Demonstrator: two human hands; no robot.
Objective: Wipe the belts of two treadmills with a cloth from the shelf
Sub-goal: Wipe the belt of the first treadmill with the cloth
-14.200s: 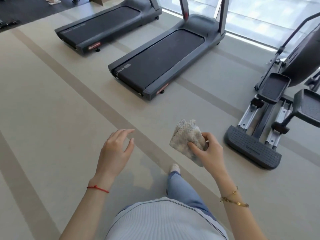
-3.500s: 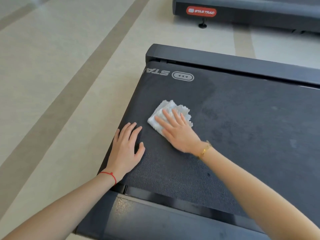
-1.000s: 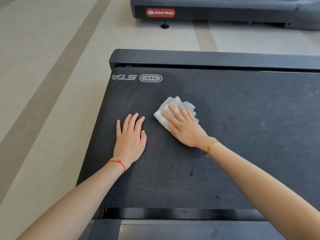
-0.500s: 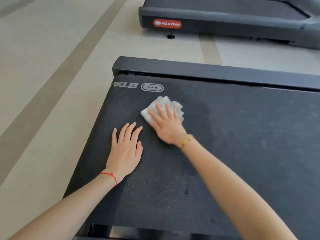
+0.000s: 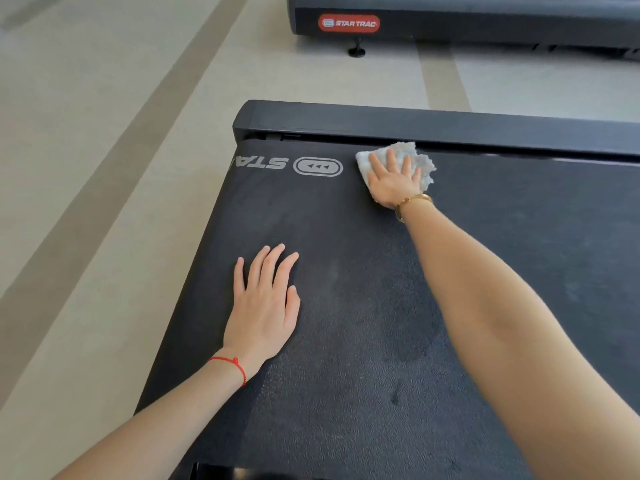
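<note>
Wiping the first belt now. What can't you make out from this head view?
- Belt: right part cut off by the frame edge, some hidden under both forearms.
- Cloth: middle covered by the right hand.
- Second treadmill: only its end shows; its belt is out of frame.
- Belt logo: lettering cut off at the belt's edge.

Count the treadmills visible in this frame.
2. The near treadmill fills the foreground, its belt under both hands. The second treadmill, with the red Star Trac badge, crosses the top edge. Others may lie outside the view.
</note>
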